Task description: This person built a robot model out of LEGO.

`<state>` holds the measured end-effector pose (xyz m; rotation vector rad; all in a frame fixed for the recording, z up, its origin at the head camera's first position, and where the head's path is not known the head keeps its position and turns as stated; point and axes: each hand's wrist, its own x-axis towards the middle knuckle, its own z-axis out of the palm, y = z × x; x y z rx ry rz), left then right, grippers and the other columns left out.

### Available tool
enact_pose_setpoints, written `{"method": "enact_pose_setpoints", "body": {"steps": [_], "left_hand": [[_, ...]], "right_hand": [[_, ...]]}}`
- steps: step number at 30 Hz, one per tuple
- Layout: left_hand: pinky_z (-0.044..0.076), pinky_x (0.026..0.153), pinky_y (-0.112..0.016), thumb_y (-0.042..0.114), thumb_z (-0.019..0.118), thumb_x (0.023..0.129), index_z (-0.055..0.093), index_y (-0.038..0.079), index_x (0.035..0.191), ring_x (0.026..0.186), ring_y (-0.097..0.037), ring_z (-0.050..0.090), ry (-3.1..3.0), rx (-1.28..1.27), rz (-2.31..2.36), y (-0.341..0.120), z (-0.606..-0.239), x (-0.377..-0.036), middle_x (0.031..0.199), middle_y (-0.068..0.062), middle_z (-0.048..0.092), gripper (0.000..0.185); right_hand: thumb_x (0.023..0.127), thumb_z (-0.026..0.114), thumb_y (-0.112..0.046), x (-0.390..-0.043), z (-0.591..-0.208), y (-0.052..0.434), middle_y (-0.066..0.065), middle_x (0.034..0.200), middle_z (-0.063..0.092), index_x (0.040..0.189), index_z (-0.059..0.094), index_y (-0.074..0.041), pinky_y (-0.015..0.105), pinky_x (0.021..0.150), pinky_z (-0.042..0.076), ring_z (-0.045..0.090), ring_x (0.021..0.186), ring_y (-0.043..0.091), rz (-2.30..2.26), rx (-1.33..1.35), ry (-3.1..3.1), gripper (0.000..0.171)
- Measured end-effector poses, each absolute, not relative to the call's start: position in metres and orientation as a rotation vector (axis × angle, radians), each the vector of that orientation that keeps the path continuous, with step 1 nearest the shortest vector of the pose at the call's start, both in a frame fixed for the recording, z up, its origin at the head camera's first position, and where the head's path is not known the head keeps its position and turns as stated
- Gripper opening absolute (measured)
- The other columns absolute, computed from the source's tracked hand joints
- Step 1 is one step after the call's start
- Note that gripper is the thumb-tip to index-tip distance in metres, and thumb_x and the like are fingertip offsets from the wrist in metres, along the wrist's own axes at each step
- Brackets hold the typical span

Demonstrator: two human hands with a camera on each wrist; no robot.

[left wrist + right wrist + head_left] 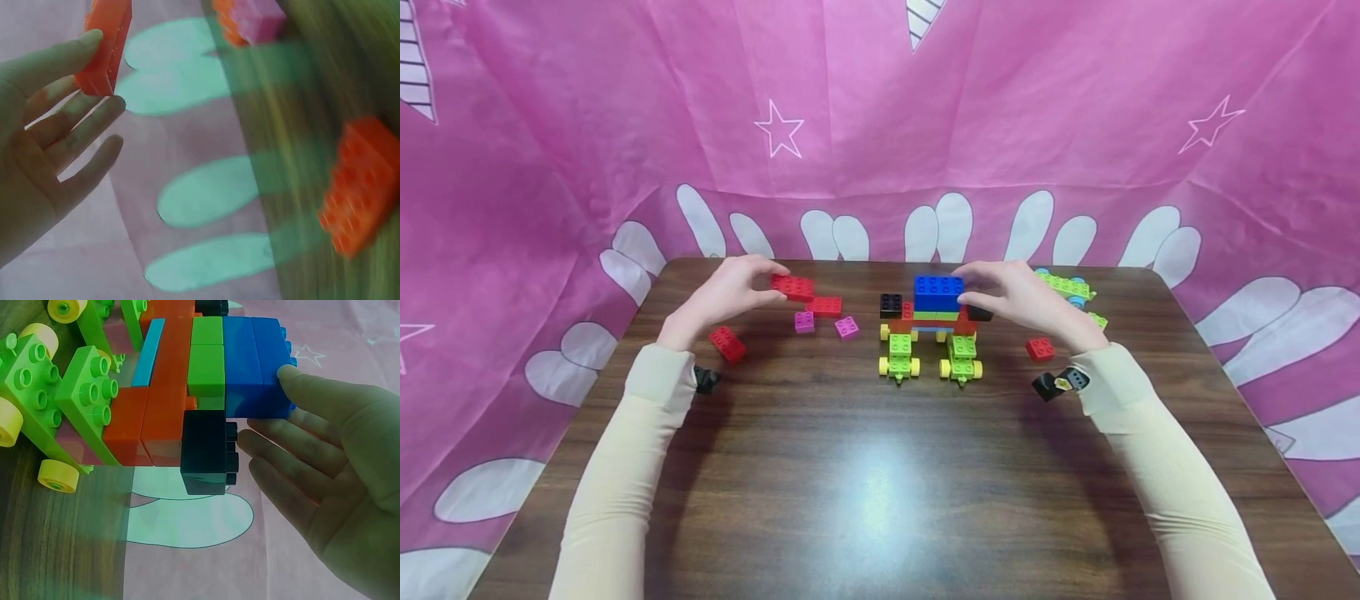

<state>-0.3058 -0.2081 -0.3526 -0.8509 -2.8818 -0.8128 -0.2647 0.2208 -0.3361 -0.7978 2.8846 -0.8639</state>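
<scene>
My left hand [730, 293] pinches a red building brick [796, 288] between thumb and fingers; the same studded brick shows at the top of the left wrist view. With its thumb on one face and its fingers on the other side, my right hand [1017, 293] holds the end of the blue bricks [938, 292]. These blue bricks top a wheeled brick vehicle. Below them come green bricks [207, 365], a red layer [167, 394] and a black brick [205, 452] at each end. Green wheeled bases [900, 358] with yellow wheels carry the vehicle.
Another red brick [826, 307] and two pink bricks [846, 327] lie left of the vehicle. A loose red brick [727, 343] lies near my left wrist. To the right are a small red brick [1041, 348], a black piece [1047, 386] and a green wheeled base [1063, 286].
</scene>
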Motion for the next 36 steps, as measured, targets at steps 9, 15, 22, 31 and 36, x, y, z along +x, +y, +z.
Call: {"method": "enact_pose_setpoints", "body": {"steps": [9,15,22,31,36], "left_hand": [[0.048,0.105,-0.046,0.019,0.079,0.083,0.069,0.007,0.121,0.118,-0.027,0.063,-2.832,-0.897,-0.999,-0.174,-0.342,-0.305,0.12,-0.011,0.071,0.04],[0.047,0.108,-0.043,0.022,0.079,0.084,0.07,0.009,0.121,0.12,-0.025,0.062,-2.771,-0.955,-1.056,-0.15,-0.338,-0.306,0.122,-0.008,0.071,0.04],[0.051,0.103,-0.041,0.022,0.079,0.085,0.07,0.011,0.122,0.114,-0.022,0.065,-2.703,-1.033,-1.077,-0.123,-0.33,-0.306,0.119,-0.006,0.073,0.04],[0.053,0.101,-0.042,0.023,0.077,0.087,0.069,0.008,0.123,0.11,-0.022,0.063,-2.692,-1.077,-1.105,-0.096,-0.325,-0.305,0.119,-0.008,0.071,0.04],[0.052,0.103,-0.041,0.024,0.076,0.087,0.068,0.009,0.125,0.112,-0.021,0.062,-2.713,-1.059,-1.152,-0.087,-0.329,-0.305,0.119,-0.007,0.07,0.041]], "right_hand": [[0.093,0.07,-0.028,-0.264,-0.336,0.221,0.004,0.119,0.072,0.13,0.063,-0.015,0.043,0.092,0.058,0.069,0.11,0.021,-0.874,-0.816,2.888,0.039],[0.093,0.069,-0.029,-0.265,-0.336,0.221,0.004,0.121,0.072,0.131,0.062,-0.015,0.043,0.093,0.057,0.068,0.112,0.021,-0.869,-0.815,2.874,0.041],[0.094,0.069,-0.027,-0.268,-0.333,0.222,0.007,0.119,0.073,0.131,0.062,-0.012,0.045,0.094,0.057,0.069,0.11,0.024,-0.807,-0.873,2.876,0.041],[0.093,0.069,-0.026,-0.273,-0.326,0.224,0.008,0.12,0.072,0.13,0.063,-0.012,0.047,0.095,0.056,0.069,0.11,0.025,-0.713,-0.92,2.869,0.039],[0.094,0.068,-0.027,-0.273,-0.324,0.224,0.008,0.122,0.071,0.131,0.063,-0.013,0.049,0.096,0.055,0.068,0.112,0.026,-0.7,-0.921,2.847,0.039]]}}
